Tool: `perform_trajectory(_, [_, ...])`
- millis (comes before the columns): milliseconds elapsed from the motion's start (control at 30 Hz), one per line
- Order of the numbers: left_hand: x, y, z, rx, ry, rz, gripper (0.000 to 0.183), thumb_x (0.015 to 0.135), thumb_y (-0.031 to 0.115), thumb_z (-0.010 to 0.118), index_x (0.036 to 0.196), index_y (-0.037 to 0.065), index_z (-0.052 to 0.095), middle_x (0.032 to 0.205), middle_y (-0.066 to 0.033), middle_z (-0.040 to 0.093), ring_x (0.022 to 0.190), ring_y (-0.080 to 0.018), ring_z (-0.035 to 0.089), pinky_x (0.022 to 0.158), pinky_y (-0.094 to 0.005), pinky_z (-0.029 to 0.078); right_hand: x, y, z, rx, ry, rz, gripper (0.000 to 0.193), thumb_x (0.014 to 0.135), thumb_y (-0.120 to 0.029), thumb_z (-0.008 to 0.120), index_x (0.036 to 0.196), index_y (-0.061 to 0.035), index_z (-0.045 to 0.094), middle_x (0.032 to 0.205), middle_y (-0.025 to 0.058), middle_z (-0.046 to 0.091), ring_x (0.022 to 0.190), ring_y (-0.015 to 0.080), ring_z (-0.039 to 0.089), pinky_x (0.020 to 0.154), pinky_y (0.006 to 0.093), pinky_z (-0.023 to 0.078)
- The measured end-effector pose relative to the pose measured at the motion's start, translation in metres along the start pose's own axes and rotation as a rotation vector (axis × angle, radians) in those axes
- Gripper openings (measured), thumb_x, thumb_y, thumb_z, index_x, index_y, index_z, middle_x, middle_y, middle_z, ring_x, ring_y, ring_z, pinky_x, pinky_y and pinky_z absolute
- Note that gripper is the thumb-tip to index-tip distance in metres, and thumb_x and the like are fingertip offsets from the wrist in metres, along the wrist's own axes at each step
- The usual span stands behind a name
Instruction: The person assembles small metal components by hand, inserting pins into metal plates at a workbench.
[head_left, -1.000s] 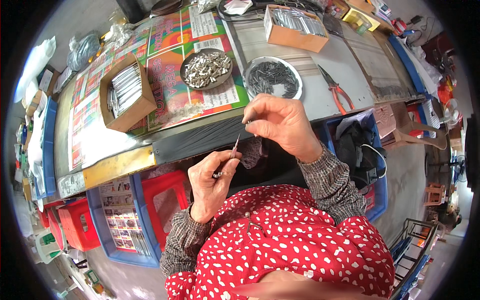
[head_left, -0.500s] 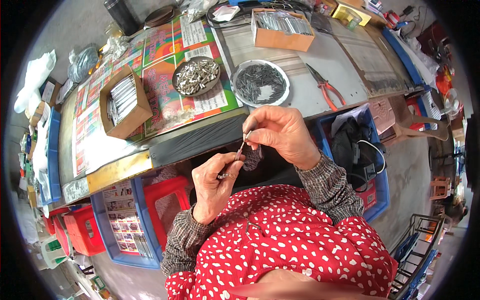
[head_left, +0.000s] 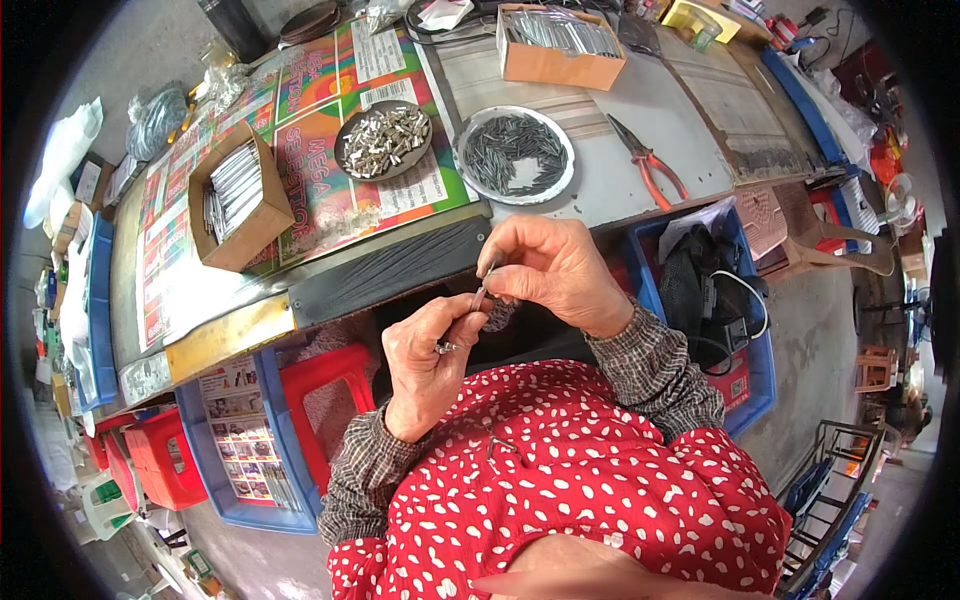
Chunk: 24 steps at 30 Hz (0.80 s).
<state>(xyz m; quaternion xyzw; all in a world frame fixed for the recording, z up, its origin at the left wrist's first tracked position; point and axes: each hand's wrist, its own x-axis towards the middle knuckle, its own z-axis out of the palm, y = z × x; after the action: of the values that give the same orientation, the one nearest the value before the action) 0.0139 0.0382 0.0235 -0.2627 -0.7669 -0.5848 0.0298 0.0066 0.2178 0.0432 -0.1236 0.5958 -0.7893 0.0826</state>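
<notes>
Closely, near to far, this is how your things lie:

Left hand (head_left: 430, 350): you close it around the lower end of a thin metal pin (head_left: 481, 292), with the fingers curled tight, so I judge the pin cannot turn while you work on it.

Right hand (head_left: 555, 270): you pinch the upper end of the same pin between thumb and forefinger. What exactly sits at the tip is too small to tell.

Position of the pin: it stands slanted between your two hands, over your lap and just in front of the bench edge (head_left: 385, 275), probably so that you see it well.

Dish of dark pins (head_left: 515, 153): this round metal dish lies just beyond your right hand, near enough to take a piece without stretching.

Dish of bright pieces (head_left: 384, 140): it lies beside the first dish, beyond your left hand. The two kinds of parts are kept apart.

Pliers (head_left: 650, 165): they lie with red handles to the right of the dark dish, untouched, farther out than your right hand.

Cardboard box (head_left: 235, 195): it stands open far to the left of your left hand, filled with flat silver packets.

Second box (head_left: 560, 45): it stands farthest, well beyond both dishes, also with silver pieces inside.
</notes>
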Motion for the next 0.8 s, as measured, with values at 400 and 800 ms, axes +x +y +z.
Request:
perform_trajectory(400, [-0.001,-0.004,-0.001,-0.149,-0.099,-0.104,0.009,0.080,0.001,0.064,0.089,-0.001,0.063,0.073,-0.0068,0.065,0.057,-0.0102,0.057,0.053,-0.0218,0.046,-0.001,-0.001,-0.007,-0.051,-0.106,0.040,0.009,0.086,0.000,0.058,0.094,0.0037,0.059,0.078,0.0025,0.059,0.069,0.0061,0.055,0.060,0.0184,0.045])
perform_trajectory(800, [0.000,-0.005,0.003,-0.038,-0.041,-0.088,0.012,0.076,0.000,0.068,0.086,0.000,0.062,0.073,-0.0091,0.065,0.059,-0.0157,0.061,0.055,-0.0242,0.047,0.000,0.005,0.006,0.007,0.027,0.018,0.013,0.085,-0.009,0.063,0.081,-0.0016,0.053,0.073,0.0006,0.058,0.061,0.0034,0.052,0.051,0.0169,0.041])
